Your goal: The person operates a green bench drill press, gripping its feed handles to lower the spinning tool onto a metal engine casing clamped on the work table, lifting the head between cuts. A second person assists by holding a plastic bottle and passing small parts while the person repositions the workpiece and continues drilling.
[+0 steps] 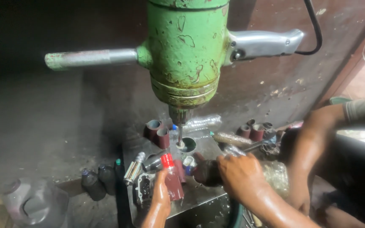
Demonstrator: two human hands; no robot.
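My left hand [161, 197] holds a small bottle [172, 180] with a red cap and dark red contents, upright over the front of a metal work plate [205, 148]. My right hand [241, 175] grips a dark round part [205, 173] beside the bottle. Above them hangs a big green drill [184, 50] with worn paint. Its bit [180, 136] points down at a round hole [188, 145] in the plate, just behind my hands.
Brown-red short sleeves [157, 133] stand on the plate, more of them at the right [252, 131]. A clear plastic bottle [201, 122] lies behind. A chrome socket [133, 169], dark bottles [93, 183] and a grey jug [34, 204] sit left. Another person's arm [317, 135] reaches in from the right.
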